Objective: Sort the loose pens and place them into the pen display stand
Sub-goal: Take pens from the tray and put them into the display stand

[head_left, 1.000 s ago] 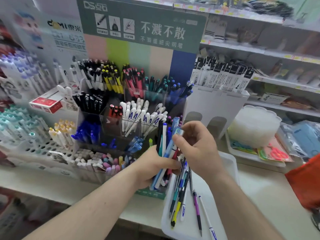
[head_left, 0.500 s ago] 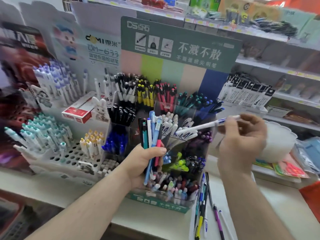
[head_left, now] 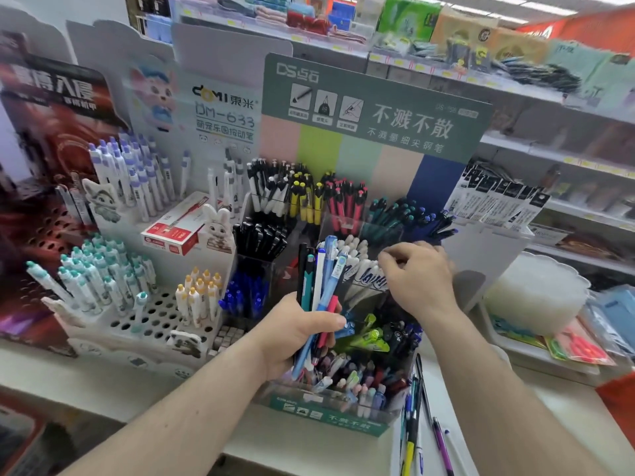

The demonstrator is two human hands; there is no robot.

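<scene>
My left hand (head_left: pixel 295 334) grips a bundle of loose pens (head_left: pixel 321 280), blue, teal, white, black and red, held upright in front of the clear pen display stand (head_left: pixel 326 413) with its green label. My right hand (head_left: pixel 419 280) reaches into the stand's middle row. Its fingertips are pinched on the top of a white pen among the white pens (head_left: pixel 357 266) standing there. Other compartments hold black, yellow, red, teal and blue pens. More loose pens (head_left: pixel 412 424) lie on a white tray (head_left: pixel 446 400) at the lower right.
A white perforated pen rack (head_left: pixel 147 314) with teal- and purple-capped pens stands to the left, with a red box (head_left: pixel 175 231) behind it. A translucent white tub (head_left: pixel 536 297) and packets sit to the right. Store shelves fill the background.
My right hand pulled a white pen out of the bundle, carried it up and right, then brought it down into the white-pen compartment. My left hand rose with the bundle.
</scene>
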